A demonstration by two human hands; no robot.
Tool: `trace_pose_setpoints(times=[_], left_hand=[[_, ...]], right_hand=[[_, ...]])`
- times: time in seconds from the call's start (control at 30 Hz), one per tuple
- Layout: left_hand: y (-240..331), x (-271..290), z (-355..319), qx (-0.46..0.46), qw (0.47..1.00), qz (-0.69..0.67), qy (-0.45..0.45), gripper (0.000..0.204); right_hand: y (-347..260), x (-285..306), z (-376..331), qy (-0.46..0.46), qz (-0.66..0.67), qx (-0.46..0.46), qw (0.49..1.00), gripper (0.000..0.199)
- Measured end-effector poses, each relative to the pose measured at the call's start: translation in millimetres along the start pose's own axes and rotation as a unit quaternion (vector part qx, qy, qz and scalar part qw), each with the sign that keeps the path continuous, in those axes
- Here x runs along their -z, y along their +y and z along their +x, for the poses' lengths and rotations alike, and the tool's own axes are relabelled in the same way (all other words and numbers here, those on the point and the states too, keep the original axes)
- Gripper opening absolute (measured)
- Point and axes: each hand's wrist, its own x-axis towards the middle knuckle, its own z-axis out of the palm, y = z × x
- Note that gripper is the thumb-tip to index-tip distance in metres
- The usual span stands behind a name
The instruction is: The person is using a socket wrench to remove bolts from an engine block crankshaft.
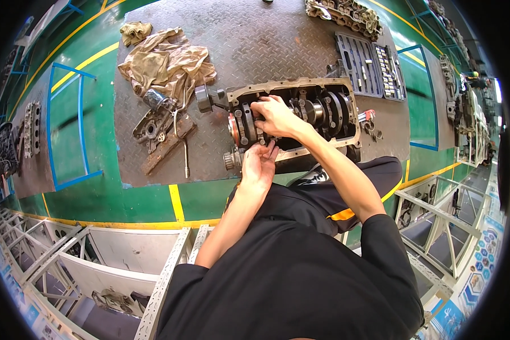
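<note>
An engine block (351, 136) lies on the metal-topped table with its open underside up, showing the crankshaft (318, 113) and its bearing caps. My right hand (280, 118) reaches over the block's left half. Its fingers curl down among the caps, and what they grip is hidden. Closer to me, my left hand (259, 164) is at the block's near edge, fingers bent together with their tips at the crankcase by the right wrist. Whatever lies between them is too small to make out. A toothed pulley (230, 160) sticks out at the block's left end.
On the left lie crumpled brown cloths (173, 62), a metal housing (150, 131), a wooden block (167, 148) and a long-handled wrench (186, 153). A socket set case (360, 65) stands open at the back right, near a cylinder head (345, 16). Small red-and-silver parts (368, 120) sit right of the block.
</note>
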Motion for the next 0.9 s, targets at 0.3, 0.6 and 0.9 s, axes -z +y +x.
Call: trace_pose_setpoints(times=[0.3, 0.6, 0.9], left_hand=[[-6.4, -32.8, -44.9, -0.099, 0.985, 0.133, -0.049, 0.026], [-51.4, -96.6, -32.3, -0.354, 0.822, 0.426, -0.135, 0.008], [-161.1, -187.4, -64.8, -0.231, 0.729, 0.509, -0.395, 0.018]], right_hand=[[-43.6, 43.9, -51.8, 0.198, 0.071, -0.001, 0.978, 0.026], [-22.7, 31.8, -143.3, 0.537, 0.215, -0.13, 0.805, 0.025], [-10.3, 132.9, -283.5, 0.604, 0.168, -0.229, 0.745, 0.047]])
